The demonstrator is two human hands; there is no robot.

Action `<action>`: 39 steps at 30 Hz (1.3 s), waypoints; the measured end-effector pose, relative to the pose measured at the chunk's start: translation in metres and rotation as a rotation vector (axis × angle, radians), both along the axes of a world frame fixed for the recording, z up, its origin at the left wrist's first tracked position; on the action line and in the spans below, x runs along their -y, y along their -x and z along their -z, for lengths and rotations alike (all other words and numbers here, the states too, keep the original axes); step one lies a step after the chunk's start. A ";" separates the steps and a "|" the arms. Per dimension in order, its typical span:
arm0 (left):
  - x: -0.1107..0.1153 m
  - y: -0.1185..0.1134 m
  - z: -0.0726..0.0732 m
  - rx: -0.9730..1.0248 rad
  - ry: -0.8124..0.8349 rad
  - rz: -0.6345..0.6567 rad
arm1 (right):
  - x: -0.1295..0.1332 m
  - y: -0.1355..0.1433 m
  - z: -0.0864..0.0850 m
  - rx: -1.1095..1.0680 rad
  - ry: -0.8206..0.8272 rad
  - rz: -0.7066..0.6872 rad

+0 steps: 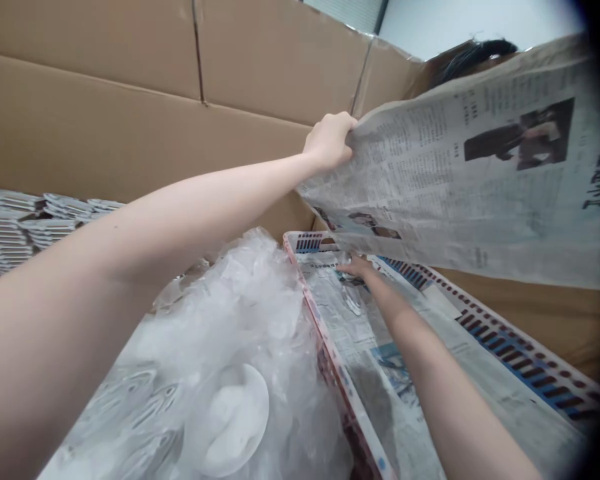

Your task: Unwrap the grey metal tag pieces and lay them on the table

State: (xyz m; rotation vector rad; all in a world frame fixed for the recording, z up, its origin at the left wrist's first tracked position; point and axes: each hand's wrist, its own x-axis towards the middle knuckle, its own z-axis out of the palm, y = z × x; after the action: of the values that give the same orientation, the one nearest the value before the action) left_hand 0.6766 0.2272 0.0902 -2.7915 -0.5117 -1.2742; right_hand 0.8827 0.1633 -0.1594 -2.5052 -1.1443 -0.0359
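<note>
Above crate (530, 363), left hand (329, 141) fingers pinching newspaper sheet (460, 187); right hand (356, 268) flat, fingers pressed together, on lining paper (360, 327).

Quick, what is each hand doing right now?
Left hand: closed, gripping the edge of the newspaper sheet.
Right hand: fingers flat, open, on the newspaper lining the crate.

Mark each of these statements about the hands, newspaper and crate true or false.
1. The left hand grips a raised newspaper sheet. True.
2. The right hand holds a cup. False: it lies flat on the newspaper lining in the crate.
3. Clear plastic bags lie left of the crate. True.
4. The walls behind are metal. False: they are cardboard.
5. The crate is bare inside. False: newspaper lines it.
</note>
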 end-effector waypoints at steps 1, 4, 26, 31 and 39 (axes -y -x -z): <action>0.000 0.000 0.000 0.004 -0.002 -0.002 | -0.001 0.000 0.001 -0.010 0.025 0.029; -0.003 -0.002 0.001 0.016 -0.002 -0.001 | -0.002 0.002 0.003 -0.027 0.116 0.118; -0.011 -0.009 -0.001 -0.004 0.024 -0.031 | 0.071 0.023 -0.036 -0.164 0.505 -0.527; -0.011 -0.011 -0.002 -0.011 0.015 -0.033 | 0.058 0.031 -0.040 -0.198 0.644 -0.374; -0.008 -0.011 -0.003 -0.009 -0.004 -0.017 | 0.041 0.016 -0.022 -0.150 0.605 -0.262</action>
State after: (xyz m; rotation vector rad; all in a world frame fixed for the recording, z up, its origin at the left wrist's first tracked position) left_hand 0.6878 0.2349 0.0929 -2.7822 -0.5308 -1.2577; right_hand 0.8671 0.1224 -0.1371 -2.7546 -1.5890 0.6480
